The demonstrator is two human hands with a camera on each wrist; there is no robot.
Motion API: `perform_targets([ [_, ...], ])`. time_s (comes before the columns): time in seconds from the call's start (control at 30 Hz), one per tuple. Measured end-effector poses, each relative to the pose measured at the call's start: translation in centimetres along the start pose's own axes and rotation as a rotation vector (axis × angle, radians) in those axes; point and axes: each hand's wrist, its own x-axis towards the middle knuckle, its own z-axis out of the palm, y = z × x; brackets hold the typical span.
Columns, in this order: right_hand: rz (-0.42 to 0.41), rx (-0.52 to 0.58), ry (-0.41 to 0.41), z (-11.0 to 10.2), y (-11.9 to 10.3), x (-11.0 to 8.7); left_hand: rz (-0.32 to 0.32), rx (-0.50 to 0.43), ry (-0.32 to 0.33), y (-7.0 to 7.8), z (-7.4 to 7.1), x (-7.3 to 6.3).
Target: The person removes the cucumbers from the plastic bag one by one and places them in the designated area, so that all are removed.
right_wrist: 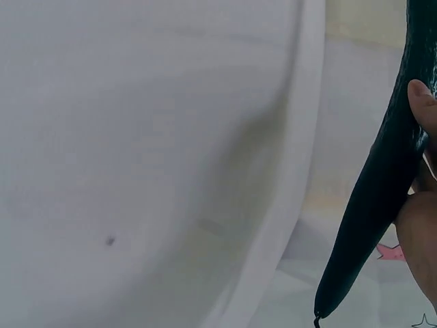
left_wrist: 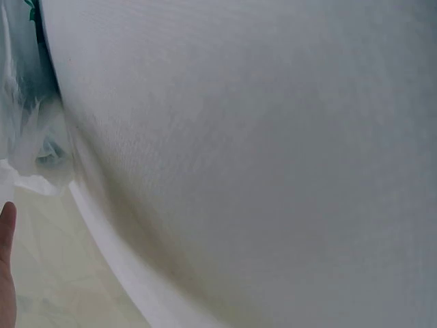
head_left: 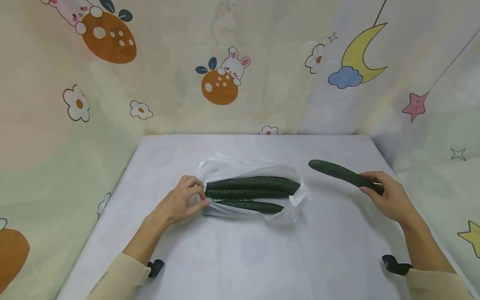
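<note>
With the left hand (head_left: pixel 183 200) — thumb and fingertips drawn together — we pinched the left edge of a crumpled white plastic bag (head_left: pixel 251 168). With the right hand (head_left: pixel 388 196) we gripped one end of a long, dark-green cucumber (head_left: pixel 333 170), raised right of the bag. Three similar green cucumbers (head_left: pixel 255 183) lay inside it, on the white cloth-covered table (head_left: pixel 262 258).

A pastel backdrop (head_left: pixel 168 71) with rabbits (head_left: pixel 233 67) and flowers (head_left: pixel 78 104) stands behind a white table (head_left: pixel 255 258).
</note>
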Motion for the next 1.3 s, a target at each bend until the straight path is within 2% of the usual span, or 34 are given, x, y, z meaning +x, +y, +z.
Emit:
perform_targets([
  [0.13,0.028,-0.014,-0.025,-0.5,0.9,-1.0,0.003,-0.002,-0.011,0.1,0.1,0.0],
  [0.23,0.015,-0.019,-0.044,-0.7,1.3,-1.1,0.000,-0.001,0.000,0.2,0.0,-0.1],
  [0.37,-0.034,-0.042,-0.082,-0.6,1.8,-1.0,-0.006,-0.007,0.019,0.1,-0.3,-0.3],
  [0.6,-0.120,-0.070,-0.121,-0.5,3.3,-1.4,-0.018,-0.011,-0.006,-0.1,-0.7,-0.2],
  [0.73,-0.115,-0.056,-0.171,-1.2,3.9,-2.0,-0.028,-0.017,-0.018,0.1,-0.5,-0.1],
  [0.97,-0.046,-0.034,-0.262,-1.7,4.8,-2.4,-0.044,0.007,-0.015,0.4,-0.4,0.0],
  [1.2,-0.101,-0.027,-0.277,-1.2,5.5,-2.0,-0.043,0.008,-0.018,0.5,-0.5,0.1],
  [1.3,-0.126,-0.020,-0.288,-1.2,5.9,-1.8,-0.047,-0.020,-0.028,0.7,-0.4,0.1],
])
